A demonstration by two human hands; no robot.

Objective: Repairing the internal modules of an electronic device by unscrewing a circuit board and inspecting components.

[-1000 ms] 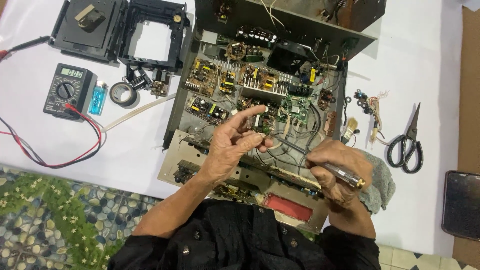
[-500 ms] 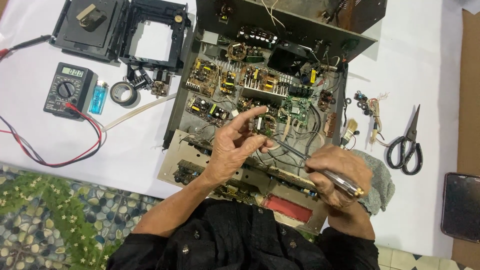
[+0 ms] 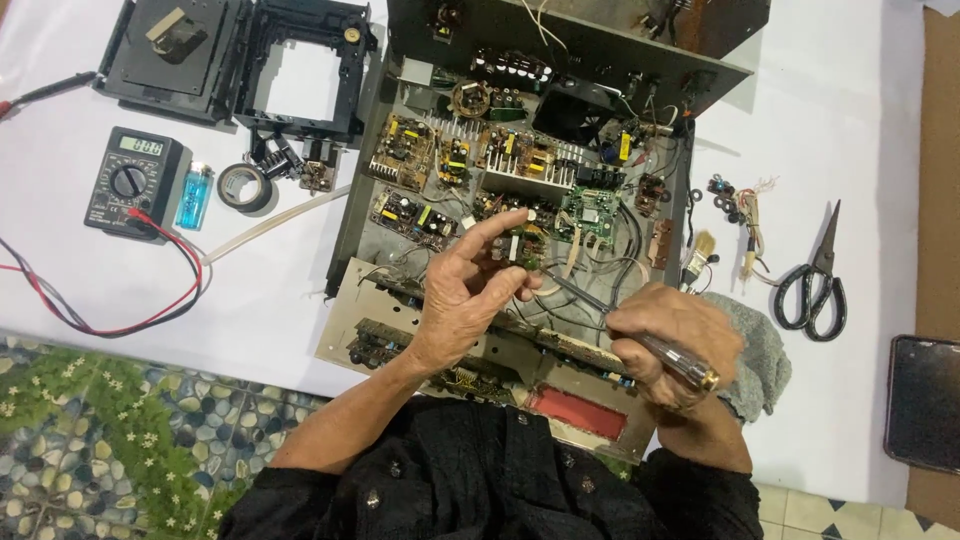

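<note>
Far left, at 9 o'clock: black multimeter (image 3: 132, 182) flat on the white table (image 3: 860, 120), its red and black leads (image 3: 120, 322) looping toward 7 o'clock. Just beside it, a blue lighter (image 3: 194, 196), then a roll of black tape (image 3: 243, 187). Above them at 11 o'clock, two black plastic frame parts (image 3: 240, 60), one open in the middle.

Centre: open metal chassis (image 3: 520, 180) full of circuit boards, its top panel tilted up at 12 o'clock. A small green board (image 3: 588, 211) sits right of centre among loose wires.

Left hand (image 3: 470, 295) is over the chassis front edge, forefinger stretched out toward 1 o'clock, thumb and the other fingers curled in toward a small component near the boards. Whether it actually pinches the part is hard to tell; the fingers hide the contact.

Right hand (image 3: 675, 345) at 4 o'clock, closed in a fist round the handle of a screwdriver (image 3: 640, 335). The shaft runs toward 10 o'clock, tip under the left fingertips, among wires. Those wires and the left hand crowd the tip from both sides. The hand rests on a grey cloth (image 3: 765, 360).

Right of the chassis, at 3 o'clock: a small paintbrush (image 3: 698, 255), a cluster of small loose parts and wire (image 3: 738, 205), then black-handled scissors (image 3: 815, 280). Far right at 4 o'clock, a dark flat phone-like slab (image 3: 920, 400) at the table edge.

Bottom, 6 o'clock: the person's black buttoned shirt (image 3: 480, 480).
</note>
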